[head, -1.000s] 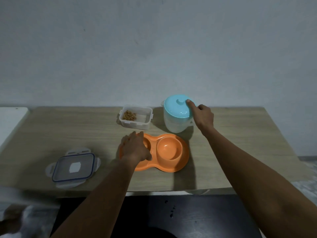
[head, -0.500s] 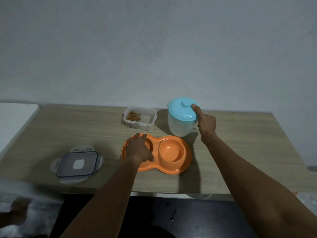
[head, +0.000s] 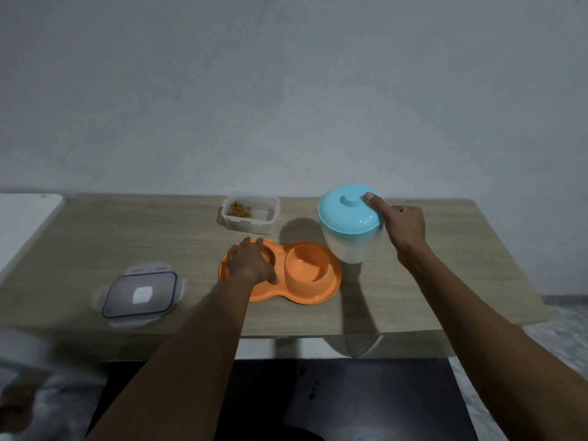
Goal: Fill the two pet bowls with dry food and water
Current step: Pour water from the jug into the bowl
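The scene was dim and bluish, lit from above and behind. The jug (head: 350, 227) and both forearms threw soft dark shadows across the counter (head: 111, 237). Wide-angle distortion bowed the counter's edges, and the lower left corner was smeared with blur.

Orange double bowl (head: 313, 275) beside upright blue-lidded jug (head: 350, 227).
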A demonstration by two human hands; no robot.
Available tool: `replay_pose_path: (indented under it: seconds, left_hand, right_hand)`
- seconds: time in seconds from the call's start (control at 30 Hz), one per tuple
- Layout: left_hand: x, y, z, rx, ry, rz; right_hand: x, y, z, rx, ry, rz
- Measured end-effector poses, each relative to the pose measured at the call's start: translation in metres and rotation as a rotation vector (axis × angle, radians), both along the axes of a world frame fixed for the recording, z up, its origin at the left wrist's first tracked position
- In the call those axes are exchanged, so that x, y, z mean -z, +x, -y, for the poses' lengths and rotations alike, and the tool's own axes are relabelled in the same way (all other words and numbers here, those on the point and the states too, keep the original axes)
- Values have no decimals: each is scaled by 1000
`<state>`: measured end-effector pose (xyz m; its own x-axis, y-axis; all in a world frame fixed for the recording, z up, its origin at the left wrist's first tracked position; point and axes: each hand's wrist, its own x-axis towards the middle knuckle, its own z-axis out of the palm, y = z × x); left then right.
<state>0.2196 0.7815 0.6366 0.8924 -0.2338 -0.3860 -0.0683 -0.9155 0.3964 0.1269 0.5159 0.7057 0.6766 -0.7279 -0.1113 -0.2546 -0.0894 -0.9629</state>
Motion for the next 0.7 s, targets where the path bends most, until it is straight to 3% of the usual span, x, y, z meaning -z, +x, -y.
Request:
replay_pose_path:
  seconds: [0.7]
  left_hand:
    - [12, -1, -4, 42, 20, 53]
  right_hand:
    - [7, -50, -24, 11, -346, -276]
